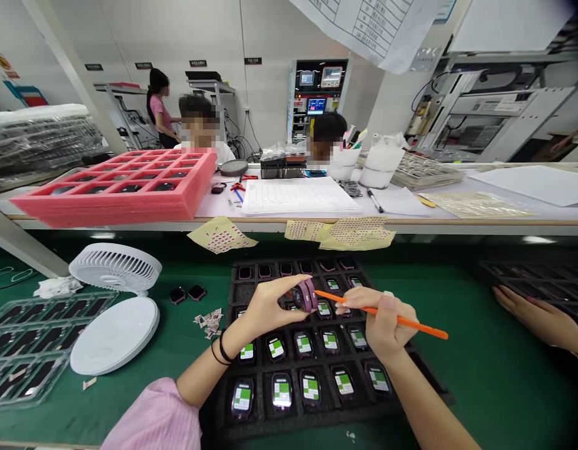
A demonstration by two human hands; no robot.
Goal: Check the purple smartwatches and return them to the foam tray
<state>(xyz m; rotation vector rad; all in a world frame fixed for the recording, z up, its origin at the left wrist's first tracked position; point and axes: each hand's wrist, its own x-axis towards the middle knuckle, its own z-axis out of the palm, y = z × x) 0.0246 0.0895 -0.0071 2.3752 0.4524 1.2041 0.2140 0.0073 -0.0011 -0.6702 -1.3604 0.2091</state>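
Note:
My left hand [270,303] pinches a purple smartwatch body [305,295] between thumb and fingers, its edge turned toward my right hand. In my right hand [387,317] is a thin orange stick [422,327], held like a pen. Its tip reaches the side of the watch; whether it touches, I cannot tell. Below both hands lies a black foam tray [265,425], its compartments holding several watch bodies [310,387], many with lit green-and-white screens. Those in the back row have dark screens.
On the left stand a white fan [115,334] and a clear tray of dark screens [40,340]. Two watch bodies [197,292] lie near small paper scraps [209,322]. A shelf above bears a pink foam tray [195,194]. At right, another person's hand [537,312] rests by a dark tray.

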